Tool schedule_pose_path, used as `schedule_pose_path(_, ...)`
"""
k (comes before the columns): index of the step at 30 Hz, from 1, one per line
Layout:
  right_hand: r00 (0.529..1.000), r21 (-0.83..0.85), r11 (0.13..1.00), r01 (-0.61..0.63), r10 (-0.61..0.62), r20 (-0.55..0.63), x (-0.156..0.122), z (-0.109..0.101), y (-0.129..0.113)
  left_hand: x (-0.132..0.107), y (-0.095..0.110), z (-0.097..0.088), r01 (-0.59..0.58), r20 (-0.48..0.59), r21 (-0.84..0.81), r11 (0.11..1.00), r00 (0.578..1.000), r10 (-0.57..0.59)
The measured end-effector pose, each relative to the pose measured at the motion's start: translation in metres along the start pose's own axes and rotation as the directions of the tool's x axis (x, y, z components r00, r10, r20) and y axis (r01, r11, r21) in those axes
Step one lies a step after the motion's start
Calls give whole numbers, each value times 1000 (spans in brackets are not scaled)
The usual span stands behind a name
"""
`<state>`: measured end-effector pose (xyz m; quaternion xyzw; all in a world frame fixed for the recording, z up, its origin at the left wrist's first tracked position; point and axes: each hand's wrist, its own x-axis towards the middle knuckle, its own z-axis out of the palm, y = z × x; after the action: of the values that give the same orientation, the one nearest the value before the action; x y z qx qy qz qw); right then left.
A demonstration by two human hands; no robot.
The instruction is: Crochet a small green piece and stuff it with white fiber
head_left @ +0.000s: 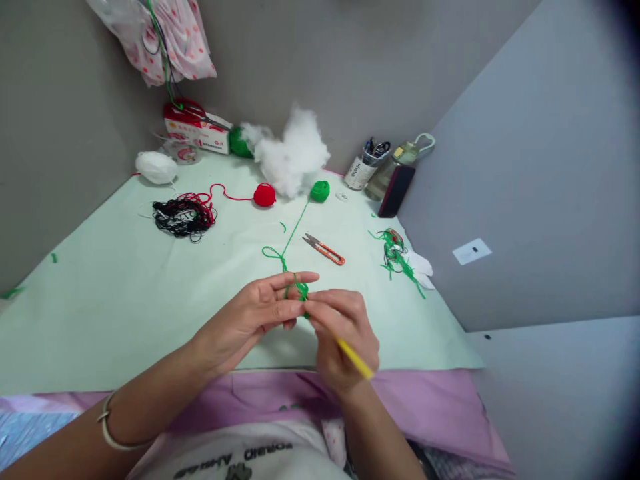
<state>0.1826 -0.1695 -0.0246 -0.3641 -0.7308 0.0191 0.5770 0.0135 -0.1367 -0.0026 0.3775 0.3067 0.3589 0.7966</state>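
Near the table's front, my left hand point(260, 303) pinches a small piece of green crochet work point(303, 291), with green yarn looped round its fingers. My right hand point(345, 333) grips a crochet hook point(356, 359) by its yellow handle, the tip meeting the green work. The hook's tip is mostly hidden by my fingers. A strand runs from the left hand up to a small green yarn ball point(320, 192), with a loose loop point(273, 252) lying beside it. Orange-handled thread snips point(324, 249) lie just beyond my hands.
A tangle of black yarn point(183, 218) and a red yarn ball point(265, 195) lie to the left. White stuffing point(293, 153) sits at the back. A pen cup point(361, 170), bottle point(383, 180) and phone point(397, 191) stand back right, with green scraps point(400, 257) nearer.
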Motion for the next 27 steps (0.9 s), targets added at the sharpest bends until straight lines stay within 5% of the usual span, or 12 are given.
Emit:
schedule_pose_path(4,920,379,852,-361,393,-8,11,-9,-2,-4,8,0,-120,-103,310,943,982,159)
schedule_pose_path(7,862,533,710,-460,501,78,13,-7,0,-6,8,3,-183,-100,423,887,964,247)
schedule_pose_path(11,913,415,820,-394,402,74,11,3,2,-4,-1,4,-161,-33,226,961,984,172)
schedule_pose_path(18,992,-22,993,-117,116,-45,-5,18,2,-1,-11,10,-152,-235,-41,988,962,138)
schedule_pose_path(20,997,-163,986,23,-34,-66,-10,21,4,1,-10,11,-89,-203,-128,988,977,62)
schedule_pose_path(22,996,-127,991,52,-61,-66,-10,19,5,3,-8,8,-18,-112,-198,980,994,-5)
schedule_pose_path(24,993,57,994,-92,96,-67,-4,14,3,4,-4,3,6,-43,-220,975,999,-16)
schedule_pose_path(27,891,379,841,-385,446,-84,9,5,0,3,0,-3,-6,-51,-177,984,999,-3)
